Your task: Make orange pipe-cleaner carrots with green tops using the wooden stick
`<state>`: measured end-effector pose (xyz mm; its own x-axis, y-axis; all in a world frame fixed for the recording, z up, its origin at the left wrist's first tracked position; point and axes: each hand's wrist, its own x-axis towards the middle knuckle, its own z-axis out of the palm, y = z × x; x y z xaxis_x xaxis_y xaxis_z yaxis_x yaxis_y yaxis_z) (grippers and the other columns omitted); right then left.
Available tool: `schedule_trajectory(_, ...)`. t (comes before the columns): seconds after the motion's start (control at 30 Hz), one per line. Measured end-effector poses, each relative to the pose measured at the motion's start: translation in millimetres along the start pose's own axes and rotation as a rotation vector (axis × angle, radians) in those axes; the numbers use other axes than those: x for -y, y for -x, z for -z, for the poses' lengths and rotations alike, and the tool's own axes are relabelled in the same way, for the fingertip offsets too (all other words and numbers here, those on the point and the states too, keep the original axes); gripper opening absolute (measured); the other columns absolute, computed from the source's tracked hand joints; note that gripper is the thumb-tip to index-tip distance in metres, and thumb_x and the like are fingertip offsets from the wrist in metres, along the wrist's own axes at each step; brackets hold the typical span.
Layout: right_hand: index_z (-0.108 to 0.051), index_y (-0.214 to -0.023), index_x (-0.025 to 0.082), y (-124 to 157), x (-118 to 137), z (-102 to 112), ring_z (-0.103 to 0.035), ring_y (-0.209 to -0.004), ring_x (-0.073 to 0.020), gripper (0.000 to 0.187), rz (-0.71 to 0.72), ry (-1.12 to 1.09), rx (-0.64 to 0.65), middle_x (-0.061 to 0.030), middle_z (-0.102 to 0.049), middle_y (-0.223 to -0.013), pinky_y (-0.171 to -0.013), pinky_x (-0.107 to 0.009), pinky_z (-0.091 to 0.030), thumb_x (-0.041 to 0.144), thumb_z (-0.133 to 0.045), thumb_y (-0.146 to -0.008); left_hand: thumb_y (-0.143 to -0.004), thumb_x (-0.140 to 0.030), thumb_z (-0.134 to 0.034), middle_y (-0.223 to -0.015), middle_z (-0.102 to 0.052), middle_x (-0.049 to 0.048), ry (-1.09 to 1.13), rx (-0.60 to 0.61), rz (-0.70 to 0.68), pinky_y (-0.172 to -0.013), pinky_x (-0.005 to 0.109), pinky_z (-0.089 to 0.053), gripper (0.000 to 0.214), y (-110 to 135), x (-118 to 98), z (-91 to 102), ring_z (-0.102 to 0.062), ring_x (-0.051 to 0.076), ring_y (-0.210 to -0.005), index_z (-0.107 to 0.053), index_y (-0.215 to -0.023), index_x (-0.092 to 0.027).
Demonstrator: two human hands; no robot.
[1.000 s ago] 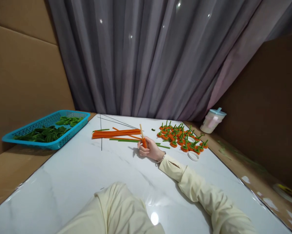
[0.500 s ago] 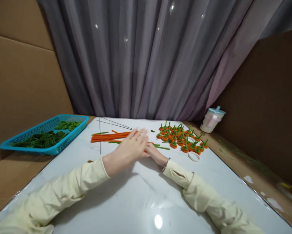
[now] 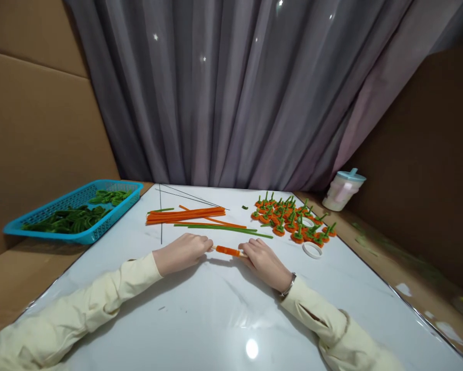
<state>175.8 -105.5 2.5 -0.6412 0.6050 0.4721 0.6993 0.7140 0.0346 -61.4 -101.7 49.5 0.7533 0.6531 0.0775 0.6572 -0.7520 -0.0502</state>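
A thin pale stick with an orange pipe cleaner coil (image 3: pixel 227 251) wound round its middle spans the gap between my hands. The fingers of my left hand (image 3: pixel 187 252) are closed on its left end. My right hand (image 3: pixel 264 262) grips the right end, with a bracelet at the wrist. Just beyond my hands lie a bundle of orange pipe cleaners (image 3: pixel 185 215) and several green pipe cleaners (image 3: pixel 219 228). To the right stand several small orange coiled pieces (image 3: pixel 280 231) with green tops and upright green stems.
On the left, a blue basket (image 3: pixel 88 235) holds green looped pieces. White rings (image 3: pixel 312 250) lie by the orange pieces. Thin dark lines or wires (image 3: pixel 193 197) cross the table's back. A lidded cup (image 3: pixel 344 191) stands back right, before a grey curtain (image 3: pixel 200 118).
My hands were together, the left one blurred over the right. They have drawn apart and nearer to me, and the stick with its orange coil now shows between them.
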Motion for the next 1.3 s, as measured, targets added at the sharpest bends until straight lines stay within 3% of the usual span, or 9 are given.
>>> schedule_trajectory(0.4, -0.048, -0.072, 0.016, 1, 4, -4, -0.042, -0.062, -0.0159, 0.028, 0.132, 0.104, -0.029, -0.0031, -0.052, -0.063, -0.062, -0.029, -0.027, 0.026, -0.035, -0.094, -0.086, -0.009, -0.035, -0.077, -0.058, 0.0033, 0.058, -0.046, -0.053, -0.056, 0.026, -0.036, 0.015, 3, -9, -7.0, -0.055, 0.017, -0.065, -0.048, -0.082, -0.016)
schedule_trajectory(0.53, -0.049, -0.077, 0.015, 0, 4, -3, -0.043, -0.061, -0.0147, 0.028, 0.117, 0.065, -0.072, -0.0029, -0.053, -0.065, -0.062, -0.028, -0.028, 0.033, -0.036, -0.093, -0.089, -0.014, -0.035, -0.077, -0.059, 0.0023, 0.149, -0.013, -0.005, -0.056, 0.025, -0.036, 0.015, 3, -9, -3.5, -0.056, 0.016, -0.065, -0.049, -0.084, -0.016)
schedule_trajectory(0.67, -0.049, -0.070, 0.016, -1, 5, 0, -0.040, -0.059, -0.0145, 0.031, 0.150, 0.073, -0.096, -0.0018, -0.050, -0.060, -0.061, -0.028, -0.027, 0.033, -0.036, -0.093, -0.088, -0.014, -0.034, -0.076, -0.059, 0.0014, 0.185, 0.003, -0.009, -0.055, 0.025, -0.036, 0.016, 4, -10, -2.1, -0.055, 0.015, -0.065, -0.049, -0.082, -0.017)
schedule_trajectory(0.87, -0.051, -0.070, 0.015, 0, 7, 3, -0.035, -0.058, -0.0149, 0.029, 0.206, 0.062, -0.150, -0.0013, -0.045, -0.056, -0.060, -0.029, -0.024, 0.028, -0.037, -0.093, -0.070, 0.005, -0.034, -0.081, -0.057, 0.0031, 0.086, -0.038, -0.082, -0.057, 0.026, -0.037, 0.030, 6, -13, -2.7, -0.055, 0.017, -0.071, -0.048, -0.086, -0.016)
schedule_trajectory(1.3, -0.052, -0.073, 0.013, 0, 13, -1, -0.032, -0.057, -0.0161, 0.023, 0.241, 0.133, -0.236, -0.0026, -0.043, -0.056, -0.056, -0.030, -0.023, 0.015, -0.037, -0.090, -0.083, 0.000, -0.027, -0.076, -0.054, 0.0078, -0.231, -0.018, -0.140, -0.050, 0.031, -0.043, 0.024, 8, -32, -8.0, -0.053, 0.020, -0.063, -0.048, -0.085, -0.011)
